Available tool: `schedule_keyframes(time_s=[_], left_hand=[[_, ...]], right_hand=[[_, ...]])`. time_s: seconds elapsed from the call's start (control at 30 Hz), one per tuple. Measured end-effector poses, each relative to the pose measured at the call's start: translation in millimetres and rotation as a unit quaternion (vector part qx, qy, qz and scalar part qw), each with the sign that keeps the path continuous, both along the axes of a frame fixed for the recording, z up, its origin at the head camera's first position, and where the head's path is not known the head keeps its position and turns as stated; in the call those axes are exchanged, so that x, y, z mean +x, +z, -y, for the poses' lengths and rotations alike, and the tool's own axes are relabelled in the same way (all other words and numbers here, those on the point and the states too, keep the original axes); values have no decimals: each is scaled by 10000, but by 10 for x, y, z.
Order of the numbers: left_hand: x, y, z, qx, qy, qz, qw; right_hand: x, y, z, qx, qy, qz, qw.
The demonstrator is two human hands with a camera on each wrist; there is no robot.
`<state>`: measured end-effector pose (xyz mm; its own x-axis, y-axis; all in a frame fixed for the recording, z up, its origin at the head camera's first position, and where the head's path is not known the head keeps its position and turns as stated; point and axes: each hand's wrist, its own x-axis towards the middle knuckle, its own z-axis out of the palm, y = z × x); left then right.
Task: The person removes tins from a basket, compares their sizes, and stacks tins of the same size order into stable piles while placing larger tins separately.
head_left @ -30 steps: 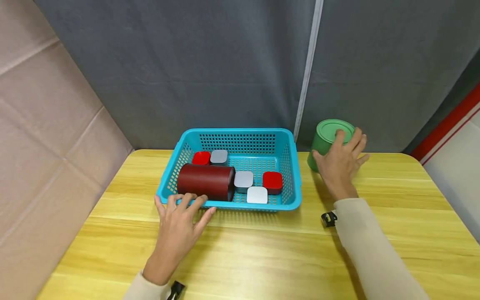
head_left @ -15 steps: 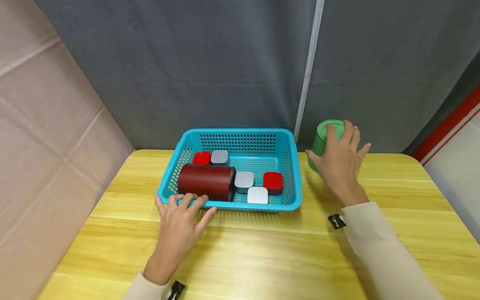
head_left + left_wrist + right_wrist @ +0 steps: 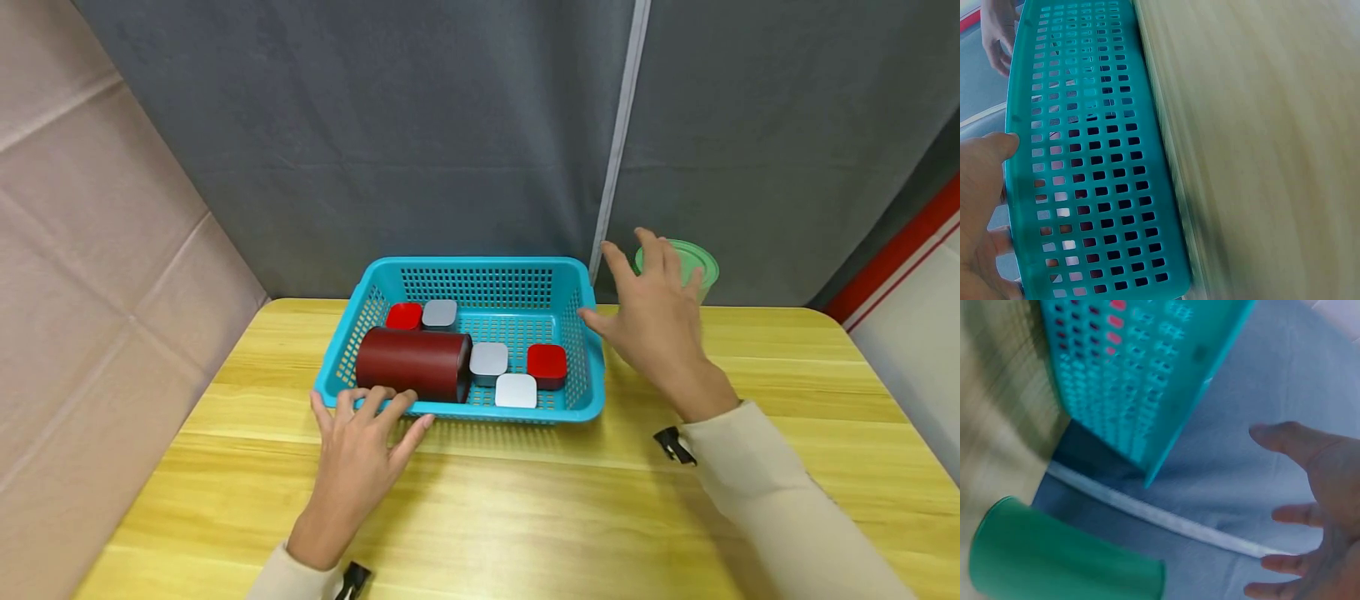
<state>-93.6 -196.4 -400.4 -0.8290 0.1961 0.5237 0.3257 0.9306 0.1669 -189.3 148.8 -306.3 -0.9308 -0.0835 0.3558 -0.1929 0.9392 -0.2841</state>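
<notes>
A turquoise plastic basket (image 3: 573, 414) stands on the table, its near rim under my left hand (image 3: 354, 454). That hand's fingers curl over the rim into the basket while the thumb touches the outer side, as the left wrist view shows on the basket wall (image 3: 1091, 169). A dark red cylinder (image 3: 408, 364) lies on its side in the basket's left half. My right hand (image 3: 660, 329) hovers beyond the basket's right end, fingers spread and holding nothing. Behind it a green lidded can (image 3: 699, 255) stands upright; in the right wrist view the can (image 3: 1066, 559) is apart from the hand.
Several small rounded-square boxes sit in the basket, among them a red one (image 3: 547, 363), a white one (image 3: 516, 390) and a grey one (image 3: 439, 313). A grey curtain (image 3: 450, 142) hangs behind the wooden table (image 3: 510, 508). A beige padded wall (image 3: 112, 275) rises at left.
My right hand has left the green can and moved left toward the basket's right end, its fingers spreading. The can ends slightly right of where it was. My left hand has stayed put.
</notes>
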Motion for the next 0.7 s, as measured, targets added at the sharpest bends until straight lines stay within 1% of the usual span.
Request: schedule_keyframes(time_s=[0.1,0.2,0.47,0.6,0.7], left_hand=[[0,0,-1,6,4,14,10000],[1,-1,-2,15,6,30,10000],[-2,-3,1,19,-11,17,10000],[-3,-3,3,20,-9,8,10000],[-4,-5,1,14,-16,1,10000]], right_hand=[[9,65,61,105,307,294,9990],[5,126,115,165,642,488,9966],[-49,289,273,313,1329,658,9884],[-109,349,382,410,1886,615,9793],[-149,367,467,540,2362,549,9686]])
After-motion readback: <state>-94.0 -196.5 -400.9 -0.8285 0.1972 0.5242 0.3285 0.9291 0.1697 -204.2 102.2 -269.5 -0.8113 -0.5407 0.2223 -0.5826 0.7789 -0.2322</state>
